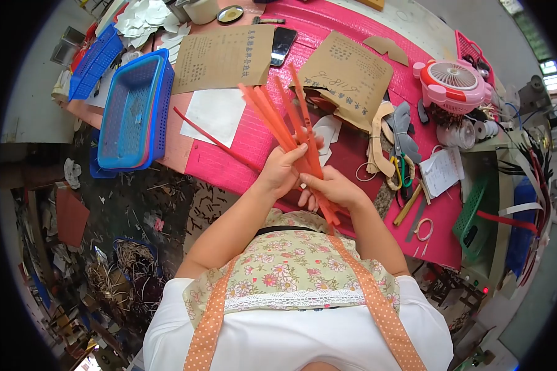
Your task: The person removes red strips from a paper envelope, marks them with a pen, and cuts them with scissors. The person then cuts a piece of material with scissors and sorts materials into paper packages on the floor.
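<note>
A bundle of long orange-red strips is held in front of the body, its upper ends fanned apart. My left hand grips the strips near their middle, thumb across them. Just to the right and slightly lower, my right hand closes round the lower part of the same bundle. Beyond the hands, a white sheet lies on the pink table cover, with one separate red strip across it. Small white cut pieces lie behind the bundle.
Two brown paper envelopes and a phone lie farther back. Stacked blue baskets stand left. At right are a pink fan, scissors, a notepad and a green basket.
</note>
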Demonstrator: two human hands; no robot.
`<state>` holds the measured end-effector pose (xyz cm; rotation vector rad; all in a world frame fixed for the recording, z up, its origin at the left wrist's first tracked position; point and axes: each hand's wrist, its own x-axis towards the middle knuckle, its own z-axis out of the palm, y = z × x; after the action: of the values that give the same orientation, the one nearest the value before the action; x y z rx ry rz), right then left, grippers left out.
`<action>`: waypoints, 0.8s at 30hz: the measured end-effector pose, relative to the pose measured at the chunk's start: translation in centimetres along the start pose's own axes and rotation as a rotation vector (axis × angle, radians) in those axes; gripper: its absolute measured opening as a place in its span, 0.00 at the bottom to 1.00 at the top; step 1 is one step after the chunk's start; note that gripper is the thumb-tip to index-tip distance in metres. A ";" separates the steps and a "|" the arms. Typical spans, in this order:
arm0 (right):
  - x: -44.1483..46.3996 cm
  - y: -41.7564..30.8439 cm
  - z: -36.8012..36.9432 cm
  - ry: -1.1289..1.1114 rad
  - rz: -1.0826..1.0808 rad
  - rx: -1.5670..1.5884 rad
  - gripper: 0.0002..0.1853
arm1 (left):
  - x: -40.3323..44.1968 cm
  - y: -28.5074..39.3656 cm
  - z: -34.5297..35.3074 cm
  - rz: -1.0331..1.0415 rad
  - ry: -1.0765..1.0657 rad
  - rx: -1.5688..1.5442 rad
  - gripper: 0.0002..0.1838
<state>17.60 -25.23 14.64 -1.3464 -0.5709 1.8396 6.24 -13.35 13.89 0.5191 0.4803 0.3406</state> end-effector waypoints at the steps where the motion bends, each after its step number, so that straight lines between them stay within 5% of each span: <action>1: 0.5 -0.1 -0.2 -0.003 0.000 -0.004 0.19 | -0.1 0.1 -0.1 0.005 0.001 -0.001 0.22; 4: 1.7 -0.6 -0.3 0.526 -0.161 -0.666 0.14 | -0.2 -0.3 -0.5 -0.049 0.059 -0.105 0.23; 6: 1.7 -0.8 0.8 0.814 -0.345 -1.333 0.11 | -0.3 -1.8 -0.1 -0.002 -0.001 0.266 0.24; 7: 2.0 -0.9 1.6 0.793 -0.309 -1.364 0.11 | 0.0 -2.1 0.0 0.042 0.081 0.514 0.22; 10: 3.4 0.3 2.7 0.752 -0.305 -1.406 0.12 | 1.0 -2.3 -0.3 0.101 0.255 0.328 0.20; 15: 1.5 -1.4 3.5 0.632 -0.273 -1.307 0.23 | 0.9 0.0 -1.6 0.094 0.200 0.280 0.17; 17: -0.5 -3.9 2.6 0.374 -0.262 -1.041 0.26 | 1.1 1.7 -2.0 0.081 0.139 0.263 0.16; 22: 2.2 -4.8 -1.7 0.667 -0.561 -0.270 0.21 | 0.9 5.4 -1.1 -0.020 0.026 0.237 0.16; 24: 3.0 -6.5 -2.3 0.692 -0.571 -0.202 0.19 | 1.5 6.7 -1.0 -0.137 -0.136 0.424 0.17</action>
<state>21.41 -19.13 16.82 -1.6229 -0.6773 0.8055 5.72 -6.87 16.24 0.9098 0.4542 0.0676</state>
